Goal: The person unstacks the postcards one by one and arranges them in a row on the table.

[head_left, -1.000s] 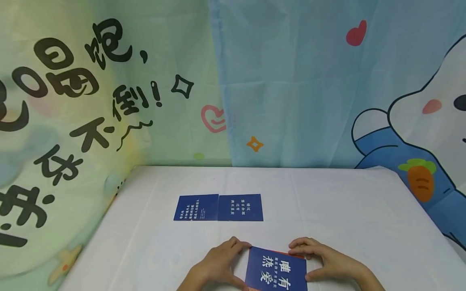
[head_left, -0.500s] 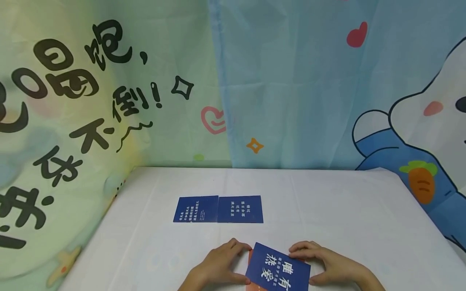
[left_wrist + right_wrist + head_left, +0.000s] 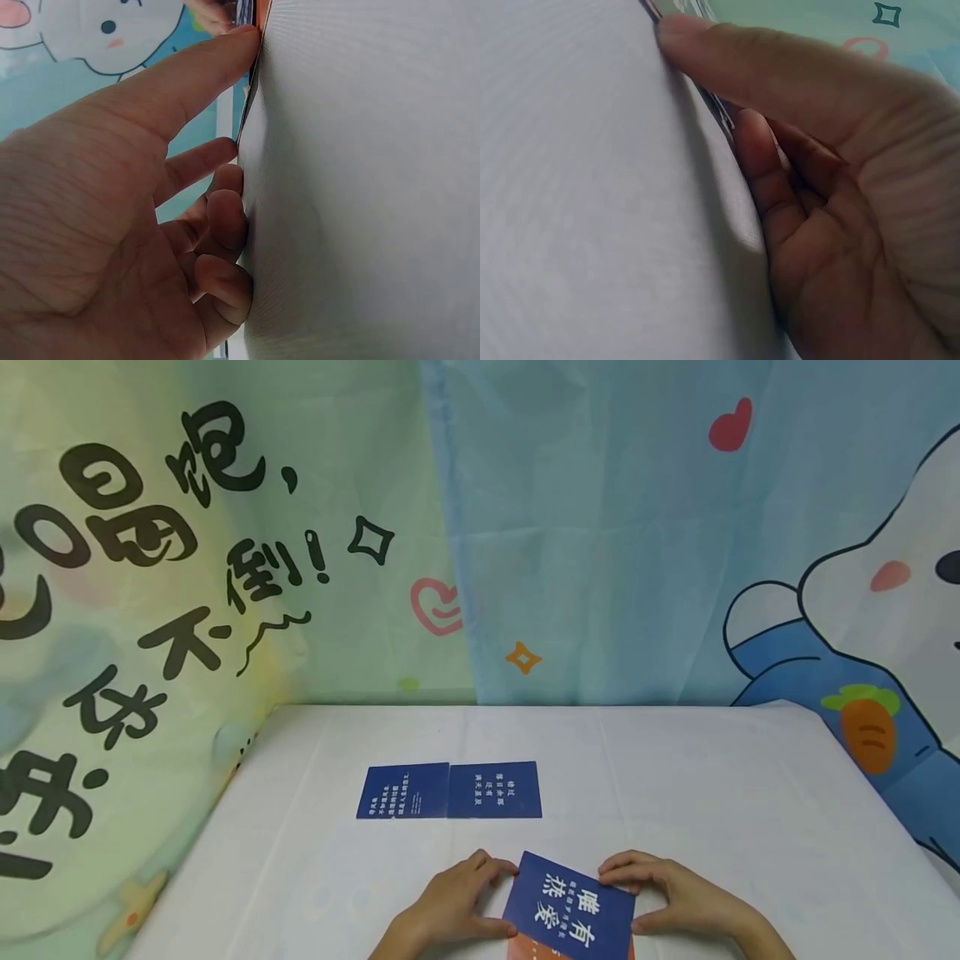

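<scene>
Both hands wide, at opposite sides of blue card atop orange card

Left hand, right hand — thumbs apart from loosely bent fingers.

I operate at a curtained tabletop station: white-covered table, printed cartoon curtains far and left.

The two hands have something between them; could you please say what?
In the head view, a blue card, askew over an orange piece, lies between left hand and right hand.
</scene>
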Demonstrator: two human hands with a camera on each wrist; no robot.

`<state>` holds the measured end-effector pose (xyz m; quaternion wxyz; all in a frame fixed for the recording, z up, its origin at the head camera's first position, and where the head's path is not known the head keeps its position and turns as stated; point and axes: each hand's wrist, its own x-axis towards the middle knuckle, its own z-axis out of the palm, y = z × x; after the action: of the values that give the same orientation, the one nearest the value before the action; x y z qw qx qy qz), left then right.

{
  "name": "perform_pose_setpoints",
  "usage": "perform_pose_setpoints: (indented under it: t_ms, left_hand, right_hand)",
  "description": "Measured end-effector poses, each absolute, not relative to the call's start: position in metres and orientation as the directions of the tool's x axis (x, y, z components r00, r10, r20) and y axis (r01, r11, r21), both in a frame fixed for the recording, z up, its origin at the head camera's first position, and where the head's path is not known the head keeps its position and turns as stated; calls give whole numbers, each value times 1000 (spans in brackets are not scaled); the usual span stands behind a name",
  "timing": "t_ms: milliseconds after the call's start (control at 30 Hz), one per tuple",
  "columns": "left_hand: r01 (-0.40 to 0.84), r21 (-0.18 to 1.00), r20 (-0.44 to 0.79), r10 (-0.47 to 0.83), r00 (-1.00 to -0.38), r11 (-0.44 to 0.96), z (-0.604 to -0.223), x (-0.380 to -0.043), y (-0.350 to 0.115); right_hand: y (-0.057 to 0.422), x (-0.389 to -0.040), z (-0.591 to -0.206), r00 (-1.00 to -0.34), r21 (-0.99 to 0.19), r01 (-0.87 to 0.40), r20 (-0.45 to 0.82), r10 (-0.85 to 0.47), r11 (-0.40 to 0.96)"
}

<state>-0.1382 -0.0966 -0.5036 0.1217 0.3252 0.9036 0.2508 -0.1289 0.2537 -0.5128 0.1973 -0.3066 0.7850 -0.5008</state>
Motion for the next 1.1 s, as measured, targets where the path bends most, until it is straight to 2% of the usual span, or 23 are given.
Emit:
perform_pose_setpoints:
  t_ms: [200, 433, 700, 900, 1100]
  left_hand:
    - [480, 581, -74, 630, -773, 657, -505, -139, -96]
    - [297, 762, -149, 603, -784, 575, -502, -135, -96]
    - [325, 752, -116, 601, -791, 573, -503, -136, -94]
    - [311, 781, -115, 615, -780, 541, -504, -137, -93]
    - [190, 882, -120, 595, -794, 431, -505, -138, -94]
  right_hand:
    - [254, -128, -513, -769, -908, -250, -24, -639, 336]
    - [253, -128, -518, -743, -923, -289, 47, -668, 256]
    - [260, -129, -511, -719, -884, -300, -37, -694, 359]
    - [260, -130, -512, -724, -909, -284, -5, -689, 304]
    - [259, -131, -515, -720, -926, -280, 29, -693, 253]
